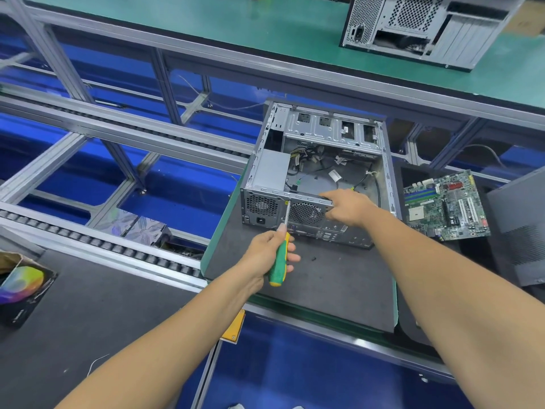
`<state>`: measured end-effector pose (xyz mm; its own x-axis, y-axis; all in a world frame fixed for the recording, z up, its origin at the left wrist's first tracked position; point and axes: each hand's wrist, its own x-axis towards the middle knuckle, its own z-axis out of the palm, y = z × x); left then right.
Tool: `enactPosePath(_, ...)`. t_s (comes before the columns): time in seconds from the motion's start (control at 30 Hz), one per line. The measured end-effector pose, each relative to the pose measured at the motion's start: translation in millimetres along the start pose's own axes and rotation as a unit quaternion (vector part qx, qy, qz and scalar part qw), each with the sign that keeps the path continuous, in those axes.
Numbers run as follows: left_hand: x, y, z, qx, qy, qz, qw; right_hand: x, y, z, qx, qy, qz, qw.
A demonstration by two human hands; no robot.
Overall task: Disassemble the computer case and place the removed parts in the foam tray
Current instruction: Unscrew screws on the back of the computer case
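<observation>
An open grey computer case (330,134) lies on its side on a dark foam mat (324,278), rear panel toward me. My left hand (265,255) grips a green and yellow screwdriver (280,261), its tip set against the rear panel's top edge beside the power supply (272,172). My right hand (348,208) grips the rear panel's upper edge above the round fan grille (305,214). Loose cables lie inside the case. A green motherboard (445,205) rests on dark foam to the case's right.
A dark side panel (522,219) leans at the far right. A second case (424,25) stands on the green bench behind. Roller conveyor rails (97,246) run at left over blue floor. A colourful box (20,287) sits at the left edge.
</observation>
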<state>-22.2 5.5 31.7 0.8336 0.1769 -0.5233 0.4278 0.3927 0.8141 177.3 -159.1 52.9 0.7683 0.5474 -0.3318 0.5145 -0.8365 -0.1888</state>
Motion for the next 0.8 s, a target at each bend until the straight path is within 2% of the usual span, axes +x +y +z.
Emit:
enactPosePath(0.2,2,4,-6,-0.055,-0.004,-0.055,0.997,0,0,0,-0.004,-0.005,0.004,1.000)
enactPosePath(0.33,4,3,-4,0.002,0.050,-0.013,0.999,1,-1,0,-0.008,-0.001,0.002,1.000)
enactPosePath(0.5,4,-5,-5,-0.057,0.057,0.019,0.997,0,0,0,-0.007,-0.003,-0.001,1.000)
enactPosePath(0.67,0,2,-7,-0.022,-0.004,-0.027,0.999,2,0,0,-0.011,-0.006,0.003,1.000)
enactPosePath(0.8,-2,10,-8,-0.049,-0.024,-0.064,0.996,2,0,0,-0.003,0.000,0.008,1.000)
